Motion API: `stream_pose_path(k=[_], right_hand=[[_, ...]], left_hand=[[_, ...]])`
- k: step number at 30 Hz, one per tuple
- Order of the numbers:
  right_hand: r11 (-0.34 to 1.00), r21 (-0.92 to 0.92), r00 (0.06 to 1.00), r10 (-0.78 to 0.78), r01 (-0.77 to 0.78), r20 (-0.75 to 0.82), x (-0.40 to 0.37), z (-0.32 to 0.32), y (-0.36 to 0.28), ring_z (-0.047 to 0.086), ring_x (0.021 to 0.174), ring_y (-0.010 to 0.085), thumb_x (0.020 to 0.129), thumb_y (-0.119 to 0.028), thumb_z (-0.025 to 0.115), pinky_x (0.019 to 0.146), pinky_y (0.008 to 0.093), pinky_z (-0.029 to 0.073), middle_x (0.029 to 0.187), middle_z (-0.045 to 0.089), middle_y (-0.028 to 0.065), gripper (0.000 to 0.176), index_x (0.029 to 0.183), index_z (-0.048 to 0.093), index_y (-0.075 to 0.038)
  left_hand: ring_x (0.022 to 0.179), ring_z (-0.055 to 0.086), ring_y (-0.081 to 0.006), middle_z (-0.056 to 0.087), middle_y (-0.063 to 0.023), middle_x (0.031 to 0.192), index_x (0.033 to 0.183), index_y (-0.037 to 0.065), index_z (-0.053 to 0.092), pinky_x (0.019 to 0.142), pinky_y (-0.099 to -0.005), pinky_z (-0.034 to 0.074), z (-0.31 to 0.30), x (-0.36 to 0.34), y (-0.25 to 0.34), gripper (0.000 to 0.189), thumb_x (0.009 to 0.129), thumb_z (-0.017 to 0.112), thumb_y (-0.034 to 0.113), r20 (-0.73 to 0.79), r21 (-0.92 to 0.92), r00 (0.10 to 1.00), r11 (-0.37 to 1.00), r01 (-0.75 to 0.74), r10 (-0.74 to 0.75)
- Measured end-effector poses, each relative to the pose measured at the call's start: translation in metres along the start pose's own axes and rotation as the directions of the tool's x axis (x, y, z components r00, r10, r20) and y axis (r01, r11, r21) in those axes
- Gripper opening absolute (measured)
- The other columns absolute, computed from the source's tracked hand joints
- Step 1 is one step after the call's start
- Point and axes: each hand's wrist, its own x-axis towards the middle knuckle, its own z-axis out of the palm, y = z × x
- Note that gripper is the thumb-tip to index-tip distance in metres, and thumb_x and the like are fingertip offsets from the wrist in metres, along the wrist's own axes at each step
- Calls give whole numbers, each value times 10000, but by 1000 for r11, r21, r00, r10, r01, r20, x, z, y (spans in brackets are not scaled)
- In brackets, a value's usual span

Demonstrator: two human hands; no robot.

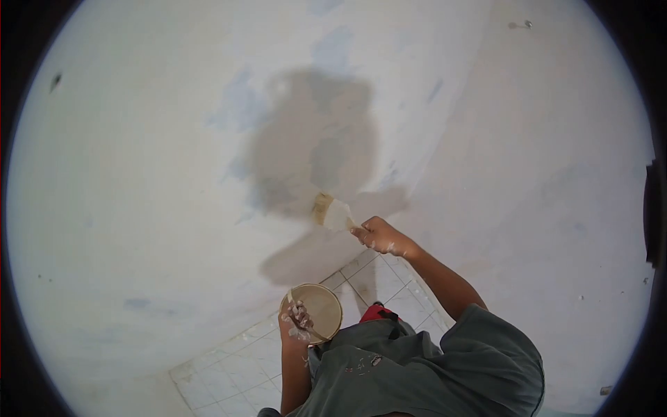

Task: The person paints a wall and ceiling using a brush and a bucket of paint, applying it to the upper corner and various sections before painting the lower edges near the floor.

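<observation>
My right hand [384, 236], speckled with white paint, is closed round the handle of a wide paintbrush [338, 215]. The brush points left, its tan bristles close to the wall [174, 174], over the lower part of my shadow. Lower down, my left hand [299, 321] grips a round paint bucket [328, 309] at its left side, fingers curled over its thin handle. The bucket's inside looks pale beige. White paint coats the fingers and wrist of this hand.
Bluish patches [240, 104] mark the whitish wall ahead, which meets another wall [535, 187] at a corner on the right. White floor tiles [243, 372] lie below. A small fitting [528, 25] sticks out high on the right wall.
</observation>
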Motion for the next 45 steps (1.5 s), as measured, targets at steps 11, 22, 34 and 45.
stream_pose_path(k=[11, 22, 34, 45], right_hand=[[626, 773, 983, 183, -103, -18, -9, -88, 27, 249, 355, 25, 836, -369, 499, 310, 192, 158, 490, 324, -60, 368, 618, 462, -75], [1000, 9, 795, 27, -27, -606, -16, -122, -39, 473, 450, 170, 858, -295, 429, 471, 304, 394, 534, 521, 108, 438, 622, 564, 48], [986, 124, 711, 10, 108, -703, -9, -120, -28, 378, 436, 91, 853, -260, 467, 447, 260, 328, 462, 422, 31, 380, 661, 572, 51], [996, 61, 705, -3, 66, -709, -30, -116, -23, 389, 420, 123, 855, -234, 446, 441, 273, 335, 454, 423, 60, 372, 652, 555, 58]], left_hand=[[361, 298, -90, 362, 22, 485, 744, 88, 505, 349, -216, 243, 16, -8, 3, 173, 771, 494, 258, -46, 28, 999, 999, -24, 25], [352, 308, -92, 396, 17, 512, 770, 69, 511, 343, -212, 256, 6, -3, 1, 201, 792, 473, 266, -6, -23, 1000, 1000, -20, 19], [374, 308, -99, 406, 2, 538, 782, 60, 506, 352, -216, 256, -3, 2, -5, 206, 805, 455, 257, -83, -122, 995, 991, -60, 50], [344, 302, -92, 371, 25, 485, 770, 58, 489, 333, -211, 260, 6, -4, -4, 203, 817, 423, 244, -144, -22, 980, 990, -139, 135]])
